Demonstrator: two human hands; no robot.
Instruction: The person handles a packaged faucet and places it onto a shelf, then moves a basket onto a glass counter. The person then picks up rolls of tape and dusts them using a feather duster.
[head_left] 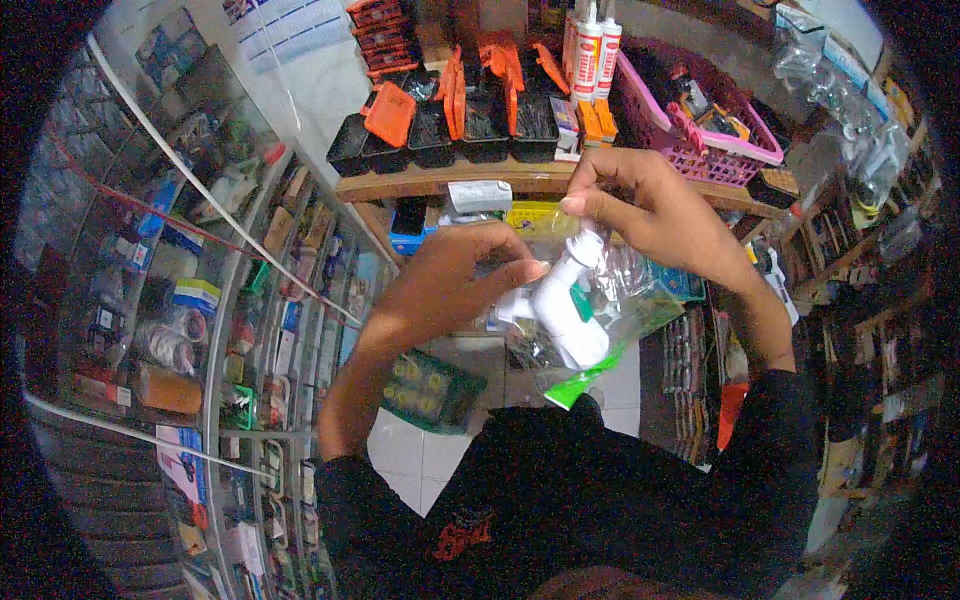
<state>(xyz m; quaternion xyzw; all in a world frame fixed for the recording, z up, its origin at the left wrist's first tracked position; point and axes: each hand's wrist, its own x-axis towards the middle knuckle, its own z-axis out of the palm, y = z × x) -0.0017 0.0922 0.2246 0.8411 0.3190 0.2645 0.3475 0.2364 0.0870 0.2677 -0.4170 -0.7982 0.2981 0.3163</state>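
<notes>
The wooden shelf [400,187] supports a pink basket [720,165]. Left of the basket: sealant tubes [587,60]; farther left: black trays [430,130].

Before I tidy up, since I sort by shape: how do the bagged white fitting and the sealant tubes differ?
The white fitting is bent; the sealant tubes are straight cylinders. The fitting sits in a clear bag held by the right hand; the tubes stand upright at the wooden shelf. The fitting shows no readable print; the tubes carry red print. Both are mostly white.
</notes>
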